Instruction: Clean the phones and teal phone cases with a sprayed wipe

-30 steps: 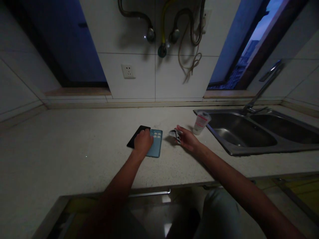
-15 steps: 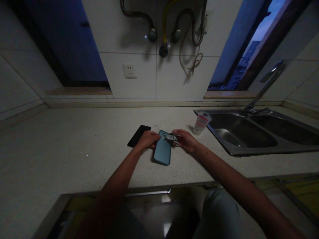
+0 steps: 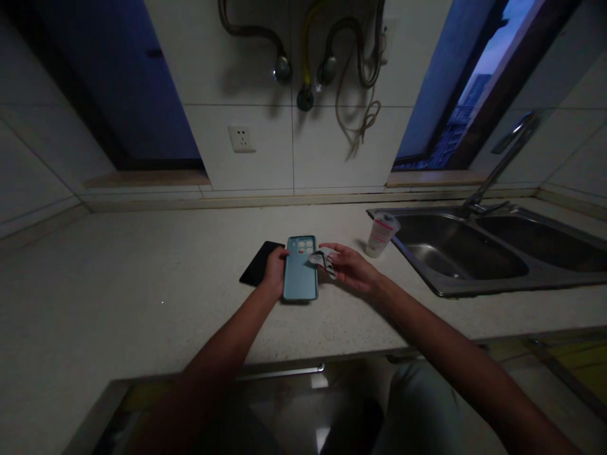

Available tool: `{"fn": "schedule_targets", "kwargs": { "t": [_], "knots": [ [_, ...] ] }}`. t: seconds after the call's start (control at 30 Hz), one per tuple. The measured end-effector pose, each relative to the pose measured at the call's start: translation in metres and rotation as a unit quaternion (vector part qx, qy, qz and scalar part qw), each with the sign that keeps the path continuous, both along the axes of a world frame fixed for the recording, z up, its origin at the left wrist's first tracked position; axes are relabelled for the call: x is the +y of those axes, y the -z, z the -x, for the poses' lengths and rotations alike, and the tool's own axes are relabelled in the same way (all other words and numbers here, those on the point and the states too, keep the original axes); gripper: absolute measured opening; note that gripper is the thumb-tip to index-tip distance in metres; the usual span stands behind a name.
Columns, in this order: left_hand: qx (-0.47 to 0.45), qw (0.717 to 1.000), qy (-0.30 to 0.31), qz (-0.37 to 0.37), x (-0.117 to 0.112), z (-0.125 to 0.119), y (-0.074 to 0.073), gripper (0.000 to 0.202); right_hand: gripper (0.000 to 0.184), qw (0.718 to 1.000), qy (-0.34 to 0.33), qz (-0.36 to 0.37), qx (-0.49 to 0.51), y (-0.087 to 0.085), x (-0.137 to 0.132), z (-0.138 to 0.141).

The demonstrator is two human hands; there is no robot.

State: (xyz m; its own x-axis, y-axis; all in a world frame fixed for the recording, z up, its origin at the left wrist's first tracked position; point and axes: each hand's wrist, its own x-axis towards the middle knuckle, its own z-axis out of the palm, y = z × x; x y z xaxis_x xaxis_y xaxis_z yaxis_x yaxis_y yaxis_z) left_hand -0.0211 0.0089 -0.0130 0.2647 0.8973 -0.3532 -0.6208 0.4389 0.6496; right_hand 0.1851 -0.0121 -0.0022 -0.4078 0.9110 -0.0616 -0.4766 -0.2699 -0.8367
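My left hand (image 3: 275, 270) is closed on the left edge of a blue-green phone case (image 3: 300, 278), thumb at the upper edge. The case's inner side faces up and its camera cutouts are at the far end. A black phone (image 3: 260, 264) lies on the counter just left, partly hidden behind that hand. At the case's right edge, my right hand (image 3: 351, 268) is closed on a small pale strip with dark markings (image 3: 328, 264). The strip's rounded, clear-looking end overlaps the case; its exact kind I cannot make out.
A plastic cup (image 3: 380, 235) with red print stands right of my right hand, close to the double steel sink (image 3: 441, 292) and its faucet (image 3: 497, 158). The pale counter (image 3: 142, 265) runs along a tiled wall with hoses (image 3: 256, 30) and a socket (image 3: 241, 139).
My left hand has turned the phone case more upright in view and shifted it slightly left and away from me. Its grip moved down the left edge. My right hand's fingers have spread a little.
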Motion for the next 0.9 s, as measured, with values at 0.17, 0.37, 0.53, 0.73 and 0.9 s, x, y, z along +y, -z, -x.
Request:
{"fn": "schedule_targets", "kwargs": {
  "t": [0.17,0.37,0.53,0.73,0.9],
  "knots": [
    [0.003,1.000,0.016,0.023,-0.011,-0.002,-0.012,0.049,0.042,0.999,-0.014,-0.020,-0.021,0.005,0.000,0.000],
    [-0.023,0.997,0.067,-0.014,-0.018,-0.004,-0.014,0.049,0.021,0.999,-0.002,0.004,-0.054,0.008,0.002,0.000],
    [-0.038,0.996,0.077,-0.039,-0.020,-0.009,-0.009,0.048,0.009,0.996,0.038,0.010,-0.078,0.000,0.005,-0.005],
    [-0.062,0.994,0.093,-0.016,-0.021,-0.017,-0.007,0.057,0.010,0.991,0.113,-0.002,-0.072,-0.008,0.016,-0.007],
    [-0.067,0.992,0.109,-0.006,-0.018,-0.017,-0.002,0.060,0.009,0.980,0.116,-0.054,-0.149,-0.016,0.034,0.001]
  ]
}}
